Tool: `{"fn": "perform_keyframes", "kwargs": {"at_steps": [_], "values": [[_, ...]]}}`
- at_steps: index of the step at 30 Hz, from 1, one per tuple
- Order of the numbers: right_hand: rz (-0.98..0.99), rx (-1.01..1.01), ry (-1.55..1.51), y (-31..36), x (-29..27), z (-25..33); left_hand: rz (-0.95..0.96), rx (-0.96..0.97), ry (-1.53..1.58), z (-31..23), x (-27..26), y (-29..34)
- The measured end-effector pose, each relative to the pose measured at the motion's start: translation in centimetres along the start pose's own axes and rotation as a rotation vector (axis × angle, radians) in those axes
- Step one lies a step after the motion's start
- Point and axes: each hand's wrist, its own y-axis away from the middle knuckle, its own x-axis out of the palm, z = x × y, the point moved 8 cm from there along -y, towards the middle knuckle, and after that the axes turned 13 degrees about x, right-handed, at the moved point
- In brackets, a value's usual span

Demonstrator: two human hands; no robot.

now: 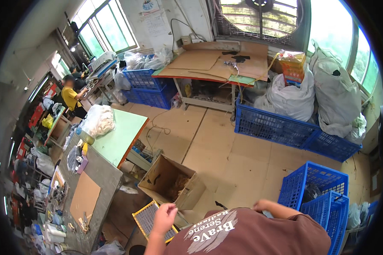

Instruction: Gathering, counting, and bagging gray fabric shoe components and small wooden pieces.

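My left hand (166, 216) is raised at lower centre, its fingers curled together; whatever they hold, if anything, cannot be made out. It is over a yellow-framed panel with a grey grid (148, 220), close to an open cardboard box (192, 199) with brownish pieces inside. My right hand (264, 205) reaches out on the other side of my brown shirt (259, 229), its fingers mostly hidden. A dark strip (220, 205) lies near the shirt's edge, between the two hands.
Blue crates (293, 185) stand at right. More crates (268, 123) hold white sacks at the far right. A cardboard-topped table (195, 59) is at the back. To the left are a green-topped table (121, 131) and a grey workbench (102, 204). Someone in yellow (70, 97) works far left.
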Motion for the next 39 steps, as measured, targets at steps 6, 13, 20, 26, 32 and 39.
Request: {"fn": "perform_keyframes", "kwargs": {"at_steps": [6, 13, 20, 26, 32, 39], "values": [[-0.306, 0.238, -0.265, 0.8, -3.6, 1.4, -0.920, -0.194, -0.491, 12.3, 14.2, 10.3], [-0.025, 0.061, -0.152, -3.8, -2.9, 1.9, -0.573, -0.243, -0.562, 15.0, 15.1, 8.9], [0.161, 0.106, -0.113, -4.2, -3.6, -1.8, -0.230, -0.258, -0.591, 18.3, 14.4, 7.4], [0.810, 0.208, -0.470, 8.5, -7.1, -2.4, 0.074, -0.254, -0.595, 21.4, 14.3, 4.4], [1.121, 0.061, -1.165, 6.0, -4.0, -9.1, 0.419, -0.188, -0.622, 25.6, 12.8, -1.5], [0.530, 0.315, -0.528, 2.4, -12.5, -6.2, 0.682, -0.367, -0.490, 30.1, 17.2, -0.5]]}}
